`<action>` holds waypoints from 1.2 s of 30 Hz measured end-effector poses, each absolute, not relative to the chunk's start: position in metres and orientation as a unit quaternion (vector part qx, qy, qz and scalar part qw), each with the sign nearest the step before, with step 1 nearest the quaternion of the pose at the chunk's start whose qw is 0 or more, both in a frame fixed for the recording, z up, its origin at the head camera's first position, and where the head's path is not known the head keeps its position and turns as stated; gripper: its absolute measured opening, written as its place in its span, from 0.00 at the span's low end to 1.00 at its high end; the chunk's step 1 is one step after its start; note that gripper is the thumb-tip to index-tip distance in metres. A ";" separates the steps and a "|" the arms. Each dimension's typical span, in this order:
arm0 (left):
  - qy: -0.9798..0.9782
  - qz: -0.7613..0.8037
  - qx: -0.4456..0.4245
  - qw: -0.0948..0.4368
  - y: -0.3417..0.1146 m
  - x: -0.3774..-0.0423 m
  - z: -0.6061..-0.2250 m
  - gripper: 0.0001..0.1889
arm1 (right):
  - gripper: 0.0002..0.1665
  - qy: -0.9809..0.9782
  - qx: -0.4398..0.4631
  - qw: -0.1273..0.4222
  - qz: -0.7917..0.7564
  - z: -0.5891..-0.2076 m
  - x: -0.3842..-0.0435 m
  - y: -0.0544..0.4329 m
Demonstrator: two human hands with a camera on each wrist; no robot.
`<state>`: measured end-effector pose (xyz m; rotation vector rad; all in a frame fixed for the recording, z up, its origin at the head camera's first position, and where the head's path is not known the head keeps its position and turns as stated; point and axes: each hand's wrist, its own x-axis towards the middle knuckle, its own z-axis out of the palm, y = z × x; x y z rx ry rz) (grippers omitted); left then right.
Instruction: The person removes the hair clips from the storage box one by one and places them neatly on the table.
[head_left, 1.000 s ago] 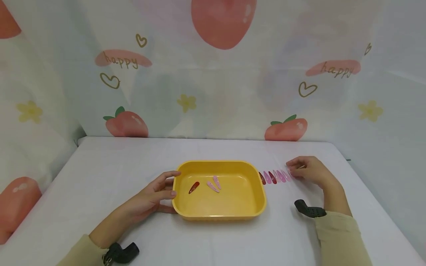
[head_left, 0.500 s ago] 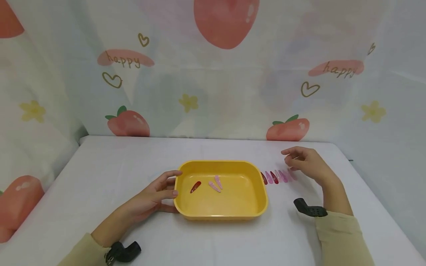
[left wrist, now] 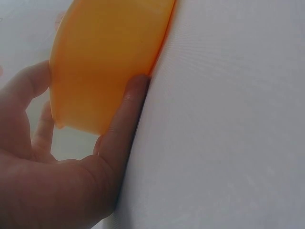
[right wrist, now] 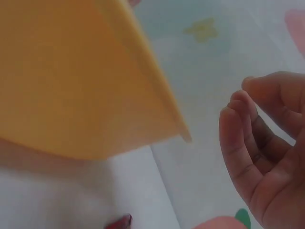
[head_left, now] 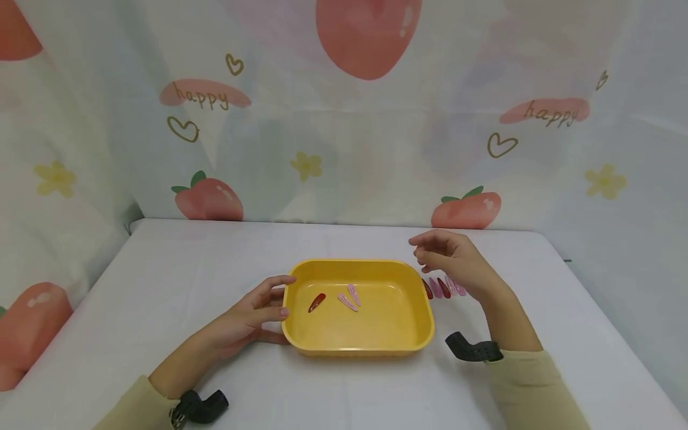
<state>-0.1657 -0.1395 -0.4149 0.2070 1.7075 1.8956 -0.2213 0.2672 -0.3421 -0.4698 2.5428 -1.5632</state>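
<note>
A yellow plastic tray (head_left: 376, 325) stands on the white table. Inside lie one dark red snap hair clip (head_left: 316, 303) and two pink ones (head_left: 347, 303). My left hand (head_left: 242, 319) holds the tray's left end, index finger and thumb at the rim, another finger low along its side (left wrist: 95, 62). Above the tray's far right corner hovers my right hand (head_left: 454, 260), its fingers loosely bent and nothing visible between them in the right wrist view. Under it, a row of pink and dark red hair clips (head_left: 443, 288) lies beside the tray, partly hidden by the hand.
The table is covered with a white cloth (head_left: 215, 263). Behind it hangs a printed backdrop (head_left: 365, 167) with fruit, hearts and flowers. Each wrist wears a black camera mount (head_left: 473, 348).
My right hand has risen from the right end of the clip row and moved left toward the tray. The left hand keeps its hold, and the three clips inside lie as before.
</note>
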 end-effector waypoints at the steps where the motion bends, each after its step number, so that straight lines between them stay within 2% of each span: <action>1: 0.637 0.711 0.079 0.287 -0.140 -0.166 -0.415 0.33 | 0.16 0.840 -0.157 0.065 -0.516 -0.342 -0.220 0.261; 19: 0.637 0.711 0.084 0.286 -0.140 -0.165 -0.416 0.33 | 0.18 0.802 -0.220 0.149 -0.535 -0.373 -0.204 0.185; 30: 0.632 0.713 0.087 0.291 -0.140 -0.165 -0.416 0.33 | 0.22 0.873 -0.278 0.143 -0.375 -0.387 -0.200 0.178; 36: 0.631 0.714 0.089 0.291 -0.140 -0.165 -0.415 0.33 | 0.26 0.881 -0.289 0.145 -0.346 -0.387 -0.198 0.176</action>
